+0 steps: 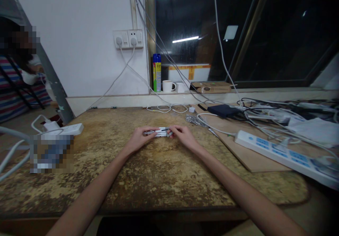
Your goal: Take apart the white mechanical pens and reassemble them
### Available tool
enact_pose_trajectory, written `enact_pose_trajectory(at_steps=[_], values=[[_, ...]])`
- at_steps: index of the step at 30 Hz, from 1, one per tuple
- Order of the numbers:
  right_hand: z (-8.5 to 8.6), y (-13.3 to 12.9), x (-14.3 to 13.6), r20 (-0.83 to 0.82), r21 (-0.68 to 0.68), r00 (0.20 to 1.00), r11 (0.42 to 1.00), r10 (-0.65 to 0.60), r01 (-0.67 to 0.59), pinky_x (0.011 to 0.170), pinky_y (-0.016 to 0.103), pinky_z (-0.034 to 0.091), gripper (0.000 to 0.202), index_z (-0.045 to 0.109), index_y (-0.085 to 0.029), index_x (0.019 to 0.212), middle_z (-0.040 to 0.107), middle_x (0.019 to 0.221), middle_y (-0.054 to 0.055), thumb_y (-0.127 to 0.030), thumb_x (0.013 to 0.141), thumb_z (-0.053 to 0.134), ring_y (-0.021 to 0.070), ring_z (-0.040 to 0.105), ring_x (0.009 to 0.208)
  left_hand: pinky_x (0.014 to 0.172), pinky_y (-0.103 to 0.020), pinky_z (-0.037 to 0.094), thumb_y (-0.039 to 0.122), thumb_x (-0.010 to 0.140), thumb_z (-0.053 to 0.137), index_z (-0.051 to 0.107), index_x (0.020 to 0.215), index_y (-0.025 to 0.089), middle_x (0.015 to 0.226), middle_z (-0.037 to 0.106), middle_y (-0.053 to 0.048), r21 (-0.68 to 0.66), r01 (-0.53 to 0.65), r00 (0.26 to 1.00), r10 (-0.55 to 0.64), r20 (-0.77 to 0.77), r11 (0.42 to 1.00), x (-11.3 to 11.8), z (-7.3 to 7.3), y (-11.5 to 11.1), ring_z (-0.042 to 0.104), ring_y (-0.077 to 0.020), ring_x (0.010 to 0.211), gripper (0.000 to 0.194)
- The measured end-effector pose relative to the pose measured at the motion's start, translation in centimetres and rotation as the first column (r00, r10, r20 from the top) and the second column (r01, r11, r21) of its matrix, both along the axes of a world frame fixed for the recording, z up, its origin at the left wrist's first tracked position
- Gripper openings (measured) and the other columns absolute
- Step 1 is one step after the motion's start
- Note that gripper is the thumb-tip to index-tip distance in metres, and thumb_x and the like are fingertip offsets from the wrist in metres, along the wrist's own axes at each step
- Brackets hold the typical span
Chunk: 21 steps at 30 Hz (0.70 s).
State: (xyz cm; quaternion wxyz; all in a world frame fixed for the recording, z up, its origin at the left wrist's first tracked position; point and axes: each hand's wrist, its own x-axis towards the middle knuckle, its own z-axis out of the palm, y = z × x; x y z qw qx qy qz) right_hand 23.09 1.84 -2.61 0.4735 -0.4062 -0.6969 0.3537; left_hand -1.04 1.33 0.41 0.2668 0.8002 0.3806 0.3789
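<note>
Several slim white and grey sticks, perhaps pens, form a small bundle (162,132) low over the worn wooden table (164,172), in the middle of the view. My left hand (141,136) has its fingers closed round the bundle's left end. At the right end, my right hand (181,134) pinches the bundle between thumb and fingers. A dark thin piece shows near the right fingertips, too small to make out. Behind my right hand lies a crumpled clear plastic bag (194,119).
A long power strip (280,153) and a board (254,158) lie at the right, beside tangled cables and a black box (224,110). Another strip (71,129) sits at the left. A mug (168,86) and spray cans (156,73) stand on the sill. A person is at the far left.
</note>
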Motion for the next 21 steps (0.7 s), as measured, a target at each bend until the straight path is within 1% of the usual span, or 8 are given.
enact_pose_trajectory(at_steps=[3, 5, 7, 10, 12, 14, 17, 21], values=[[-0.3, 0.3, -0.1, -0.086, -0.060, 0.996, 0.998, -0.004, -0.002, 0.075, 0.033, 0.053, 0.059, 0.076, -0.018, 0.085, 0.076, 0.077, 0.008, -0.066, 0.094, 0.042, 0.0207, 0.069, 0.070, 0.099, -0.036, 0.049, 0.045, 0.090, 0.061, 0.076, 0.115, 0.020, 0.118, 0.074, -0.008, -0.014, 0.001, 1.000, -0.002, -0.001, 1.000, -0.1, -0.2, 0.2, 0.069, -0.0253, 0.105, 0.038], [-0.4, 0.6, 0.1, -0.123, -0.088, 0.992, 0.996, -0.026, 0.016, 0.075, 0.034, 0.054, 0.060, 0.076, -0.017, 0.084, 0.075, 0.073, 0.008, -0.064, 0.094, 0.040, 0.0206, 0.069, 0.068, 0.099, -0.036, 0.049, 0.046, 0.090, 0.061, 0.075, 0.115, 0.020, 0.118, 0.074, -0.008, -0.015, -0.001, 1.000, 0.001, -0.001, 1.000, -0.1, -0.4, 0.4, 0.069, -0.0255, 0.105, 0.039], [-0.5, 0.9, 0.3, -0.134, -0.093, 0.989, 0.995, -0.058, 0.046, 0.076, 0.034, 0.054, 0.051, 0.076, -0.017, 0.084, 0.075, 0.074, 0.008, -0.057, 0.093, 0.045, 0.0206, 0.069, 0.068, 0.099, -0.036, 0.049, 0.047, 0.090, 0.062, 0.076, 0.114, 0.020, 0.117, 0.075, -0.008, -0.002, -0.016, 1.000, 0.016, 0.000, 1.000, -0.2, -0.4, 0.5, 0.068, -0.0257, 0.106, 0.039], [-0.4, 1.2, 0.8, -0.124, -0.054, 0.985, 0.992, -0.118, 0.112, 0.080, 0.035, 0.054, 0.031, 0.075, -0.017, 0.088, 0.075, 0.079, 0.007, -0.041, 0.087, 0.055, 0.0208, 0.070, 0.075, 0.098, -0.035, 0.048, 0.047, 0.090, 0.061, 0.077, 0.112, 0.020, 0.115, 0.075, -0.007, 0.023, -0.052, 0.999, 0.052, 0.005, 0.998, -0.3, -0.4, 0.5, 0.068, -0.0257, 0.106, 0.038], [-0.3, 1.3, 1.1, -0.139, -0.035, 0.977, 0.987, -0.161, 0.157, 0.083, 0.035, 0.053, 0.026, 0.074, -0.018, 0.092, 0.075, 0.082, 0.006, -0.036, 0.083, 0.057, 0.0209, 0.070, 0.079, 0.098, -0.035, 0.048, 0.046, 0.090, 0.060, 0.076, 0.113, 0.021, 0.114, 0.075, -0.006, 0.031, -0.069, 0.998, 0.069, 0.010, 0.997, -0.4, -0.3, 0.5, 0.068, -0.0255, 0.106, 0.037], [-0.1, 1.2, 1.2, -0.184, -0.034, 0.965, 0.983, -0.184, 0.181, 0.084, 0.035, 0.053, 0.025, 0.073, -0.018, 0.094, 0.075, 0.086, 0.006, -0.035, 0.082, 0.059, 0.0208, 0.071, 0.081, 0.098, -0.034, 0.048, 0.045, 0.091, 0.060, 0.076, 0.113, 0.021, 0.115, 0.075, -0.006, 0.035, -0.081, 0.997, 0.081, 0.016, 0.996, -0.4, -0.2, 0.4, 0.068, -0.0254, 0.107, 0.036], [0.4, 0.9, 1.0, -0.241, -0.014, 0.955, 0.984, -0.173, 0.175, 0.084, 0.035, 0.054, 0.024, 0.070, -0.019, 0.095, 0.074, 0.090, 0.006, -0.036, 0.082, 0.060, 0.0209, 0.071, 0.083, 0.098, -0.034, 0.048, 0.044, 0.091, 0.060, 0.077, 0.112, 0.020, 0.114, 0.076, -0.006, 0.035, -0.095, 0.995, 0.094, 0.029, 0.995, -0.5, -0.2, 0.4, 0.068, -0.0255, 0.106, 0.036], [0.8, 0.6, 0.8, -0.245, 0.000, 0.958, 0.989, -0.146, 0.151, 0.084, 0.036, 0.054, 0.024, 0.069, -0.020, 0.094, 0.074, 0.090, 0.006, -0.038, 0.082, 0.061, 0.0216, 0.072, 0.084, 0.099, -0.035, 0.048, 0.044, 0.090, 0.060, 0.077, 0.112, 0.021, 0.114, 0.076, -0.006, 0.027, -0.098, 0.995, 0.097, 0.030, 0.995, -0.5, -0.2, 0.4, 0.068, -0.0254, 0.106, 0.036]])
